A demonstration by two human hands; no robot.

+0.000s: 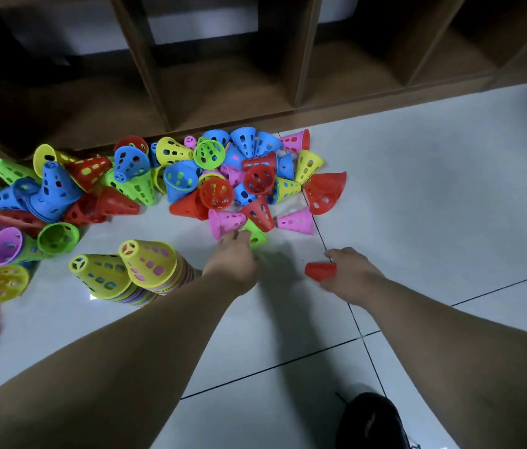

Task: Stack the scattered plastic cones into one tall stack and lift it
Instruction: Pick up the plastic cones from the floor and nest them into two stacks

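Observation:
Several perforated plastic cones in red, blue, green, yellow and pink lie scattered in a pile (223, 176) on the white tiled floor along the shelf base. Two stacks topped with yellow cones stand at the near left, one (150, 264) taller than the other (101, 275). My left hand (234, 260) reaches to the pile's near edge, its fingers on a green cone (257, 233) beside a pink cone (226, 222); whether they grip it is hidden. My right hand (349, 275) holds a red cone (320, 271) just above the floor.
A dark wooden shelf unit (288, 76) with open compartments runs along the back. More cones are heaped at the far left (3, 228). A dark shoe (372, 422) is at the bottom right. White tiles (433, 205) stretch to the right.

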